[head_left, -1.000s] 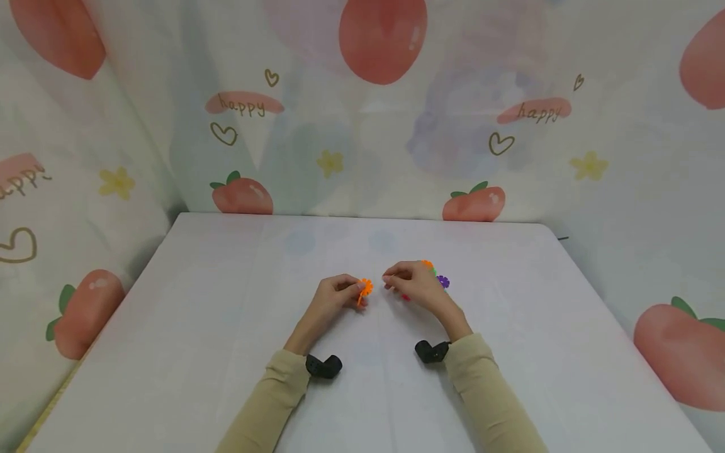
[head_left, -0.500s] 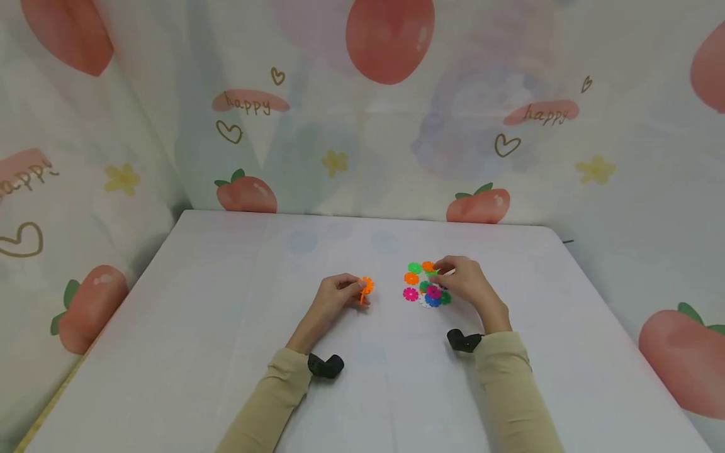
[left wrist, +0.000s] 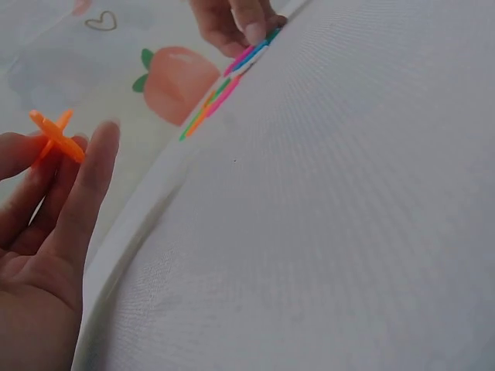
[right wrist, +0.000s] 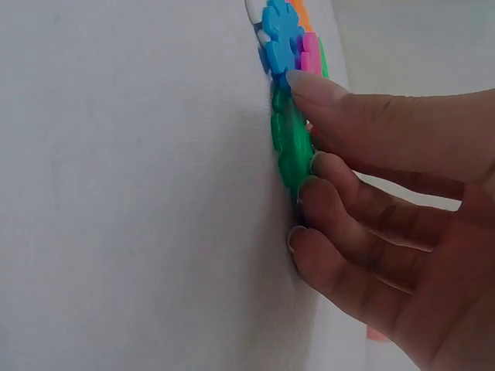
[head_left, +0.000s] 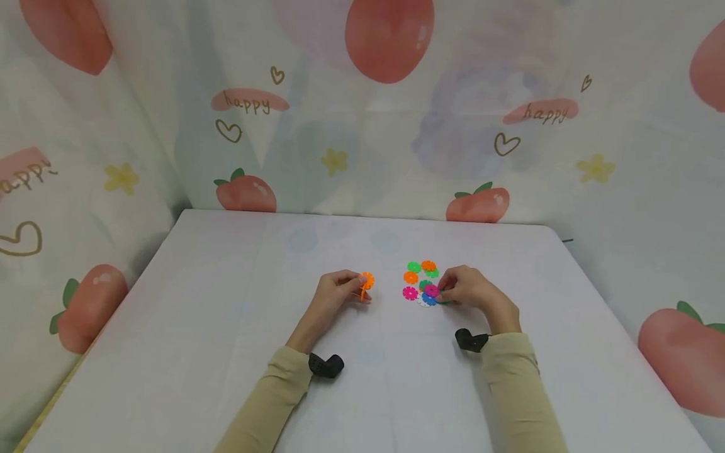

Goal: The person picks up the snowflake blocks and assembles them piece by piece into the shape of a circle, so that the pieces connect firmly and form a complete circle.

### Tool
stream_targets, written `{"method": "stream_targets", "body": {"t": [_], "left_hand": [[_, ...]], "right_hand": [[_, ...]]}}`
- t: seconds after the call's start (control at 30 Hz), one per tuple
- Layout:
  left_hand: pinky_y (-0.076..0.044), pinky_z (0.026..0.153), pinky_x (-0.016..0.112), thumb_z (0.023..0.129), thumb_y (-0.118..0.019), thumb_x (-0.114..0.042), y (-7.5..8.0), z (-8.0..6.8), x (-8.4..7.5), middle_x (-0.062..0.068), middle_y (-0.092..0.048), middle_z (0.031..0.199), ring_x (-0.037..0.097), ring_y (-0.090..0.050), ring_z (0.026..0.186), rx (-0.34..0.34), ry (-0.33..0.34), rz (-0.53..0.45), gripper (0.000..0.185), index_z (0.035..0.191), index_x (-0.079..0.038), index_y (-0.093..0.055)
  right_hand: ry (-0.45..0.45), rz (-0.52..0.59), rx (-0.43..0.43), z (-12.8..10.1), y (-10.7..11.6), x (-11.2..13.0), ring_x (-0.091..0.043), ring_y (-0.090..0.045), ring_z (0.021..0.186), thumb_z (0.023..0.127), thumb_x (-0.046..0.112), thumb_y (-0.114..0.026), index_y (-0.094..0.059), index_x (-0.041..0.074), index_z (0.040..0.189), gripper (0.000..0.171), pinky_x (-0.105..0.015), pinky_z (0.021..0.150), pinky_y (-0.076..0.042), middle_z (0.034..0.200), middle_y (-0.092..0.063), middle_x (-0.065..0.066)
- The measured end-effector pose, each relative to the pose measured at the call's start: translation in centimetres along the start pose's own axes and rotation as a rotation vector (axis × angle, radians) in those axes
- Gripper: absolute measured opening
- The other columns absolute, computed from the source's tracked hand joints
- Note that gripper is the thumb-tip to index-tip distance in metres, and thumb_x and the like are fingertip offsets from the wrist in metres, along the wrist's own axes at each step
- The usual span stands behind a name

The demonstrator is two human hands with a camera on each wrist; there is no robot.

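Here we are over the pale grey cloth-covered worktop (head_left: 226,327), and we have both hands low in the middle of the head view. Our left hand (head_left: 334,296) sits just left of centre, fingers curled, pinching a small orange piece made of two notched plastic discs slotted crosswise (head_left: 365,285); in the left wrist view that orange piece (left wrist: 56,135) shows at the upper left, held up off the cloth between fingertips and thumb. Our right hand (head_left: 470,290) rests right of centre, its fingertips down on the near right edge of a flat cluster of bright plastic snowflake discs (head_left: 421,283), green, orange, pink, blue and white, lying on the cloth between the two hands. In the right wrist view we see the fingers (right wrist: 363,193) curled loosely against a green disc (right wrist: 290,151) at the cluster's edge, with a blue disc (right wrist: 280,39) and a pink one just above it near the top of the frame; whether the hand truly grips a disc or only presses on it, we cannot tell. Beige sleeves (head_left: 272,396) cover both forearms, and a black wrist-mounted camera (head_left: 325,365) shows under each wrist. Behind the worktop hangs a peach-printed curtain (head_left: 385,126) across the top of the frame.
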State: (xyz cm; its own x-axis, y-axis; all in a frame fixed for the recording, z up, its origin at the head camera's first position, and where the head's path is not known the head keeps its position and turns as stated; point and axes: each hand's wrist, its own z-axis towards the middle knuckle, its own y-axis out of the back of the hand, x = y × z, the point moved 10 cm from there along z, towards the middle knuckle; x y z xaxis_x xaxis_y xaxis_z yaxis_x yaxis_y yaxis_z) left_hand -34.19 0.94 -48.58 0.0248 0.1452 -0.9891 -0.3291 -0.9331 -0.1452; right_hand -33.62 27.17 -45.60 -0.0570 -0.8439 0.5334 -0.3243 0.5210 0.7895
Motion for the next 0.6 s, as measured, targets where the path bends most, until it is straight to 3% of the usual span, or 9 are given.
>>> {"method": "stream_targets", "body": {"t": [0.37, 0.6], "left_hand": [[-0.064, 0.081, 0.041, 0.1, -0.067, -0.014, 0.22, 0.17, 0.13, 0.024, -0.069, 0.101, 0.02, -0.073, 0.078, 0.002, 0.001, -0.006, 0.024, 0.11, 0.007, -0.071], [-0.064, 0.081, 0.042, 0.1, -0.068, -0.015, 0.4, 0.18, -0.07, 0.023, -0.069, 0.101, 0.021, -0.072, 0.078, 0.002, 0.002, -0.008, 0.023, 0.109, 0.006, -0.071]], "right_hand": [[0.036, -0.025, -0.006, 0.53, -0.32, 0.36, -0.02, -0.057, 0.078, 0.093, 0.025, -0.076, -0.068, 0.005, 0.106, 0.025, -0.028, 0.069, -0.049, 0.091, -0.062, -0.008], [0.05, 0.001, -0.03, 0.58, -0.14, 0.51, -0.022, -0.056, 0.081, 0.093, 0.02, -0.076, -0.064, 0.004, 0.099, 0.021, -0.028, 0.068, -0.049, 0.089, -0.06, -0.009]]}}
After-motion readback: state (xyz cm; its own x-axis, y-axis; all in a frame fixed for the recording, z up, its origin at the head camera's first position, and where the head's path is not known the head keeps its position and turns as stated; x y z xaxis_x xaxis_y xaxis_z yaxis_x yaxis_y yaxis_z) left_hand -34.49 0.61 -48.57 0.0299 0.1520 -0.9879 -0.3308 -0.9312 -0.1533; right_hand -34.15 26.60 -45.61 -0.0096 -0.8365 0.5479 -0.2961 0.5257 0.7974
